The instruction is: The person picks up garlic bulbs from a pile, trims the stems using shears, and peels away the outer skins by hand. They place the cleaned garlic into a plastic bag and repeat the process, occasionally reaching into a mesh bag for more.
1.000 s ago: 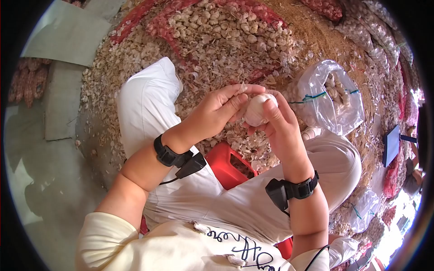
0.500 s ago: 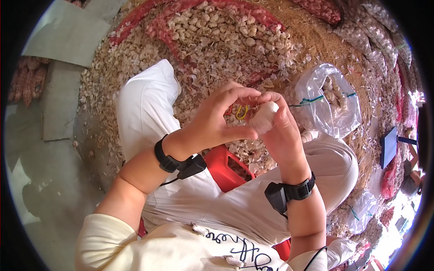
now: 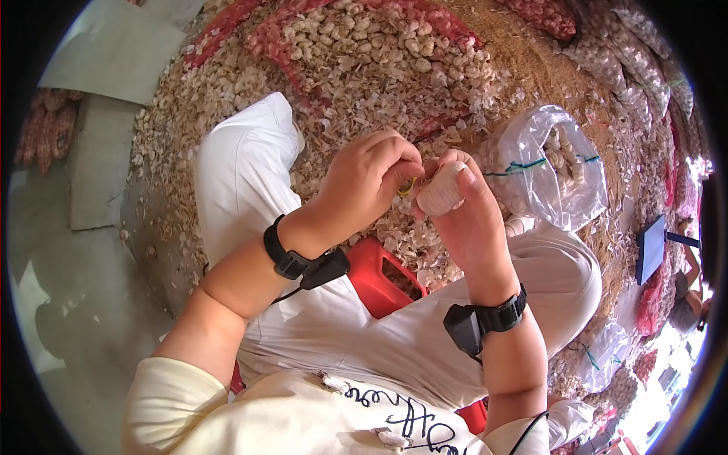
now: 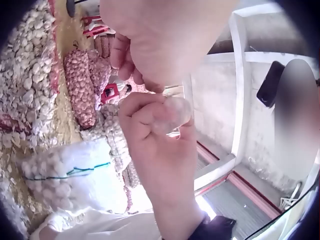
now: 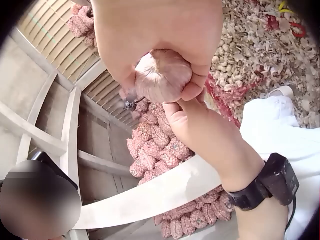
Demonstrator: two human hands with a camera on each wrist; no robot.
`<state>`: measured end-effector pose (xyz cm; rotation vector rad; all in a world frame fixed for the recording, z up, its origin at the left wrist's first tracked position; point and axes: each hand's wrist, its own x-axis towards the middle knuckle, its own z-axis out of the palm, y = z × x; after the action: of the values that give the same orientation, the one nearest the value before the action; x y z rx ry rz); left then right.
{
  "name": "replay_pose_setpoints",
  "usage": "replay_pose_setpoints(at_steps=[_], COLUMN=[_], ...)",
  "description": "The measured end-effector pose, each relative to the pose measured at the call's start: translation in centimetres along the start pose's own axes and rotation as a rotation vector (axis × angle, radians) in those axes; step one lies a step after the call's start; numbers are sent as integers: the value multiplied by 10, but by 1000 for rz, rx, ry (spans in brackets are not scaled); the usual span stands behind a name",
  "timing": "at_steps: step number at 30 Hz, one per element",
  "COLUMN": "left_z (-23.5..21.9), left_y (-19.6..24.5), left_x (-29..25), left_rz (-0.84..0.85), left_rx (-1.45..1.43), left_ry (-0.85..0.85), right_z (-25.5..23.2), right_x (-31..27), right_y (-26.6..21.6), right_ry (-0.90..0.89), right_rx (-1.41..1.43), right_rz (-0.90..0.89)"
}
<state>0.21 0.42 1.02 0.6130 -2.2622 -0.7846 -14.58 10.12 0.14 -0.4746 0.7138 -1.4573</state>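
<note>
A white garlic bulb (image 3: 440, 196) is held up over my lap, gripped between the thumb and fingers of my right hand (image 3: 466, 224). My left hand (image 3: 368, 182) is just left of it, its fingers curled in and pinching at the bulb's upper edge. In the right wrist view the bulb (image 5: 162, 75) shows pinkish papery skin under my right hand (image 5: 155, 30), with the fingertips of my left hand (image 5: 197, 122) touching its lower side. The left wrist view shows the bulb (image 4: 172, 114) in my right hand (image 4: 155, 155), below my left hand (image 4: 160, 35).
A big heap of garlic (image 3: 379, 53) and loose skins covers the ground in front. A clear plastic bag of garlic (image 3: 557, 167) stands at the right. A red stool (image 3: 383, 277) sits between my knees. Red mesh sacks (image 5: 160, 150) are stacked behind.
My left hand's fingers were spread in an arc beside the bulb; they have curled in and closed on its top. The right hand keeps hold of the bulb, slightly turned.
</note>
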Motion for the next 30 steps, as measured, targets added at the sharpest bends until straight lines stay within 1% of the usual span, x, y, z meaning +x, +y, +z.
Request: replay_pose_setpoints(at_steps=[1, 2, 3, 4, 5, 6, 7, 8, 9, 11, 12, 13, 15, 16, 18, 19, 21, 23, 25, 26, 28, 29, 30], left_z=[3, 6, 11, 17, 21, 17, 11, 6, 4, 0, -2, -1, 5, 4, 7, 8, 9, 8, 7, 7, 7, 8, 8], left_y=[-1, -3, -15, -31, -44, -41, -38, -33, -27, -10, -6, -4, -1, 3, 3, 2, 4, 3, 1, 0, 0, -1, -2], left_x=[0, 0, -1, -1, -3, -1, 1, 6, 7, 0, -2, -3, -6, -5, -7, -7, -8, -8, -6, -6, -5, -4, -4], left_rz=[-28, -55, -54, -163, -274, -277, -312, -340, -328, -310, -259, -259, -162, -148, -156, -162, -171, -183, -40, -43, 64, 62, 35], left_rx=[-14, -29, -30, -18, -3, 1, -76, -157, -161, -526, -588, -584, -503, -466, -471, -475, -471, -467, -300, -300, -75, -75, 7], left_ry=[6, 11, 12, 24, 40, 49, -39, -137, -149, -189, -203, -205, -89, -73, -53, -32, -27, -20, -6, -5, -9, -9, -10], right_z=[-1, -2, -3, -4, -2, 1, 2, -4, -3, -1, -6, -6, -5, -7, -11, -10, -6, -6, -7, -8, -8, -8, -7], right_x=[1, 0, 0, 0, 0, 0, -1, 1, 0, -1, 0, 0, -1, 0, 1, 1, 0, -1, -1, -1, 0, 0, 0], right_y=[1, 1, 1, 1, -1, -6, -9, -5, -6, -11, -11, -10, -6, -4, -1, -1, -3, 2, 4, 4, 4, 3, 3], right_ry=[37, 38, -37, -113, -118, -113, -103, 32, 42, 42, -13, -15, 30, 32, -23, -22, 44, 47, 49, 70, 91, 102, 112], right_rx=[43, 42, 107, 172, 170, 127, 85, 105, 106, 122, 115, 119, 91, 92, 107, 107, 74, 48, 21, -2, -25, 1, 26], right_rz=[2, 0, 20, 41, 43, 16, -17, -35, -49, -54, -54, -55, -67, -67, -65, -64, -71, -80, -88, -77, -64, -50, -35])
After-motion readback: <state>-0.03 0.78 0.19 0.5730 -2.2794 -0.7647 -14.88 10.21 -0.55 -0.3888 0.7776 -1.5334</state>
